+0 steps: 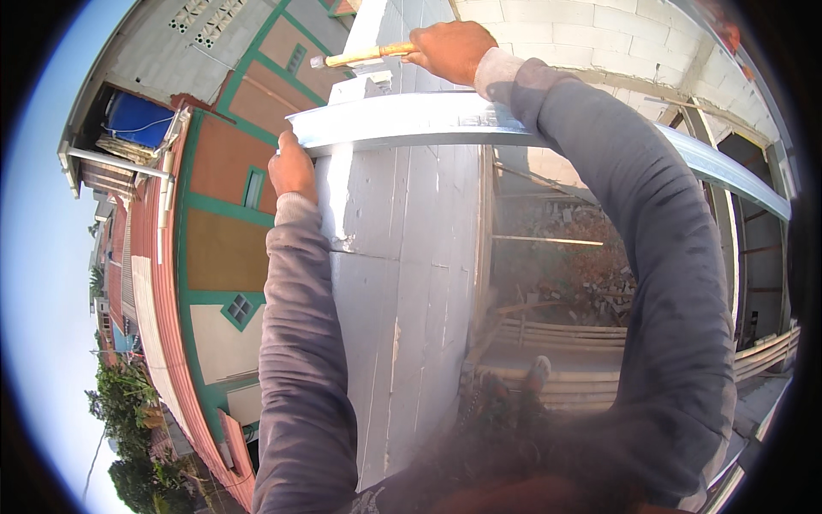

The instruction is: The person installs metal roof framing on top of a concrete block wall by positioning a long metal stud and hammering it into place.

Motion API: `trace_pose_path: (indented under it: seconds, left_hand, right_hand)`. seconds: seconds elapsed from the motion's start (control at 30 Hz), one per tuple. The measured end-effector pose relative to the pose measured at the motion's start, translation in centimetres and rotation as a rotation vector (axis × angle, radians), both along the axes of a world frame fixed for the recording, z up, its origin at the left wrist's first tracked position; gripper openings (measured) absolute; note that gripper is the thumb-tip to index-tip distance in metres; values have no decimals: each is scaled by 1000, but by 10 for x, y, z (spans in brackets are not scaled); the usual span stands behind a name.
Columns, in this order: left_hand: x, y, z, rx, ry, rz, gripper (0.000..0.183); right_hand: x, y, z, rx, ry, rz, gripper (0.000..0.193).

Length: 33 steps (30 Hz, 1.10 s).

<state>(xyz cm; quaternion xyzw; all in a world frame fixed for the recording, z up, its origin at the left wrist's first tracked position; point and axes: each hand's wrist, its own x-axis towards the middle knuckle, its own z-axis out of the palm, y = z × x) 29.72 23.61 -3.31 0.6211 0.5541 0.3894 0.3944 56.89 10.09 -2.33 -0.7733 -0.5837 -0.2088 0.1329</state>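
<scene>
A long, silvery metal channel (pixel 411 118) lies across the top of a pale grey block wall (pixel 402 206) and runs off to the right, passing under my right forearm. My left hand (pixel 294 170) is closed round the channel's left end. Beyond the channel, my right hand (pixel 454 51) grips a stick-like tool with a yellowish wooden handle (pixel 364 55). The tool points left and ends in a pale, blunt tip; its kind is not clear, and my fingers cover its other end. Just below the tool, a notched whitish block piece (pixel 364 86) sits on the wall top.
Left of the wall is a drop toward a building with green-framed panels (pixel 227 158) and a red corrugated roof (pixel 154 300). On the right, rubble (pixel 591 257) lies far below, with bamboo poles (pixel 565 334) nearer. Another block wall (pixel 582 34) rises at the far right.
</scene>
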Motion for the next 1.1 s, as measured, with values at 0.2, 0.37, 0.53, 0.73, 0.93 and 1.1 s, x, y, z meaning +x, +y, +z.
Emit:
trace_pose_path:
  seconds: [0.2, 0.37, 0.53, 0.73, 0.93, 1.1]
  left_hand:
    - [3, -1, 2, 19, 16, -10, 64]
    - [4, -4, 1, 22, 27, 3, 64]
    - [1, 2, -2, 17, 22, -7, 65]
    - [-3, 8, -7, 8, 21, 4, 65]
    - [2, 1, -3, 43, -9, 14, 53]
    - [8, -14, 5, 52, -32, 3, 51]
  right_hand:
    - [21, 10, -16, -253, 203, -79, 49]
    - [22, 19, -8, -336, 398, -29, 57]
    - [0, 16, 12, -373, 444, -3, 57]
    - [-16, 3, 20, -15, 331, 54, 49]
    - [9, 16, 1, -260, 192, -55, 49]
    - [2, 17, 7, 3, 370, 24, 52]
